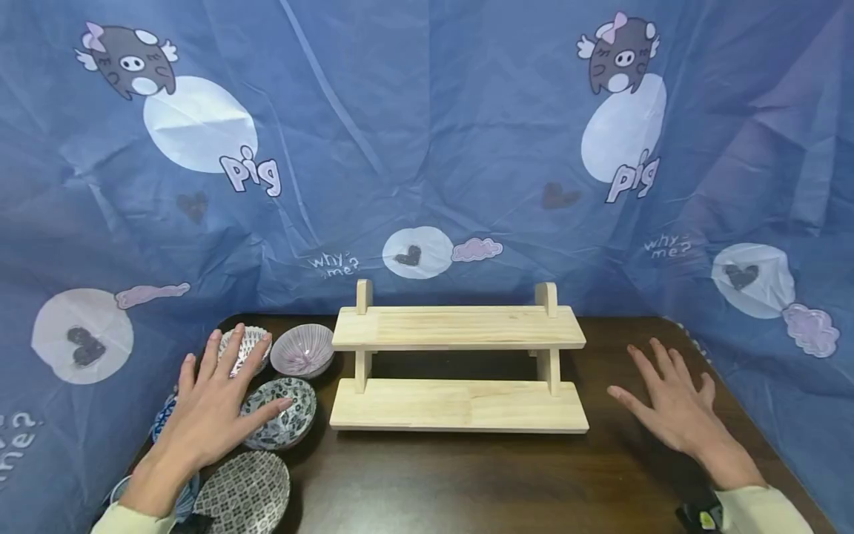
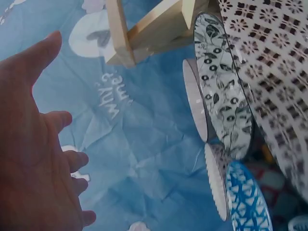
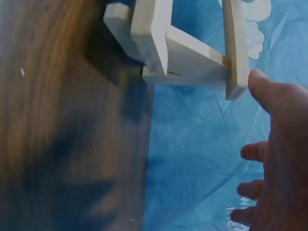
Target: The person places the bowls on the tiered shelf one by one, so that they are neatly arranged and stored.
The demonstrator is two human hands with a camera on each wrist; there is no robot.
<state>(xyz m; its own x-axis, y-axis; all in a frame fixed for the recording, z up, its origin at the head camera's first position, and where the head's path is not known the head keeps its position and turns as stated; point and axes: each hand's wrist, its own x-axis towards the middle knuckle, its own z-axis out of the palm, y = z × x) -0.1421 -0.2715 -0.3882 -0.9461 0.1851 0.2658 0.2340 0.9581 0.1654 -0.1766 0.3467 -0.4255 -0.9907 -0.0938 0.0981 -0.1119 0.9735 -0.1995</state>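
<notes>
Table [image 1: 467, 478], dark brown wood, its near edge cut off by the frame. Left side, near to far: plate [image 1: 247, 489] with a grey lattice pattern; floral bowl [image 1: 290, 424]; purple-streaked bowl [image 1: 302, 352]; white bowl [image 1: 248, 347] with small dark marks. Centre: pale wooden shelf [image 1: 460, 328], two-tiered, upright, beside the bowls. Beyond: blue cloth [image 1: 427, 163], creased, printed with pigs, hearts and lettering.

Partly seen: the plate, cropped at the bottom edge; a blue-grey dish [image 1: 189, 495], mostly behind the left wrist; a blue-and-white bowl [image 1: 161, 420], mostly behind the left hand [image 1: 212, 411]; the white bowl, behind its fingers. Contents of the lower left corner hard to make out.

Left hand: fingers spread, grasping nothing, above the bowls. Right hand [image 1: 675, 406]: fingers spread, likewise unloaded, above the table to the right of the shelf, apart from it.
</notes>
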